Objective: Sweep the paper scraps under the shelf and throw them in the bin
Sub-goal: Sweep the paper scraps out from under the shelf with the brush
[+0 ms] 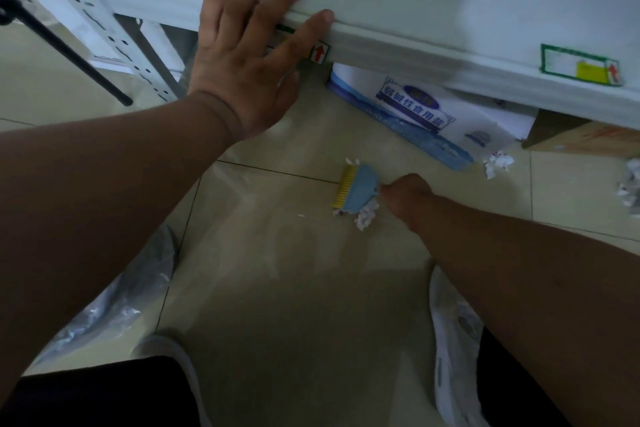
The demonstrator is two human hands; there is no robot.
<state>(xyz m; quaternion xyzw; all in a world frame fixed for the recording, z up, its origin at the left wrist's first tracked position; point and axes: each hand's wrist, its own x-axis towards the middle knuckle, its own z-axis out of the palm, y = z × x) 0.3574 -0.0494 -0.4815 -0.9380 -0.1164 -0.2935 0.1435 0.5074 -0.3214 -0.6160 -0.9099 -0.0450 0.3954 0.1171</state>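
Two hands (pixel 242 59) (pixel 405 194), one brush (pixel 356 192), four paper scraps (pixel 498 163)

Glossy tiled floor (pixel 277 270), crumpled paper scraps (pixel 498 163), blue plastic brush (pixel 360 192) with yellow bristles, white metal shelf (pixel 398 48).

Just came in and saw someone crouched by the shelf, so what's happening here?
A person is sweeping paper scraps off the floor. The right hand grips a small blue brush with yellow bristles, with scraps bunched against it. The left hand rests flat on the shelf edge. More scraps lie beside a box under the shelf.
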